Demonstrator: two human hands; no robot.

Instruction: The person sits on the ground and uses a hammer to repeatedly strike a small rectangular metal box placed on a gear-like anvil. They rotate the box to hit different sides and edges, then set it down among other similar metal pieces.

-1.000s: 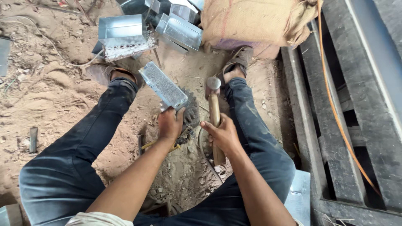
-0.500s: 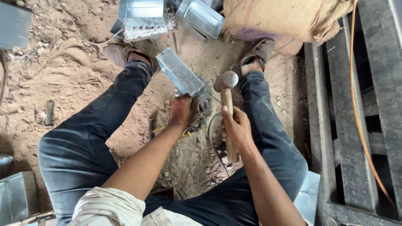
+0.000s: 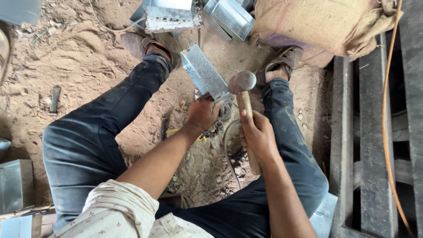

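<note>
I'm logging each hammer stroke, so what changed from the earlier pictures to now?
The right hand has swung the hammer up, so its head now sits close beside the metal piece's lower end. The left hand still grips that lower end, and the right hand still holds the handle. The legs stay spread on the sand.

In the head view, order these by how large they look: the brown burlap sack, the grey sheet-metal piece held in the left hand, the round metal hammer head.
1. Brown burlap sack
2. Grey sheet-metal piece
3. Round metal hammer head, raised nearer the camera, yet smallest.
</note>
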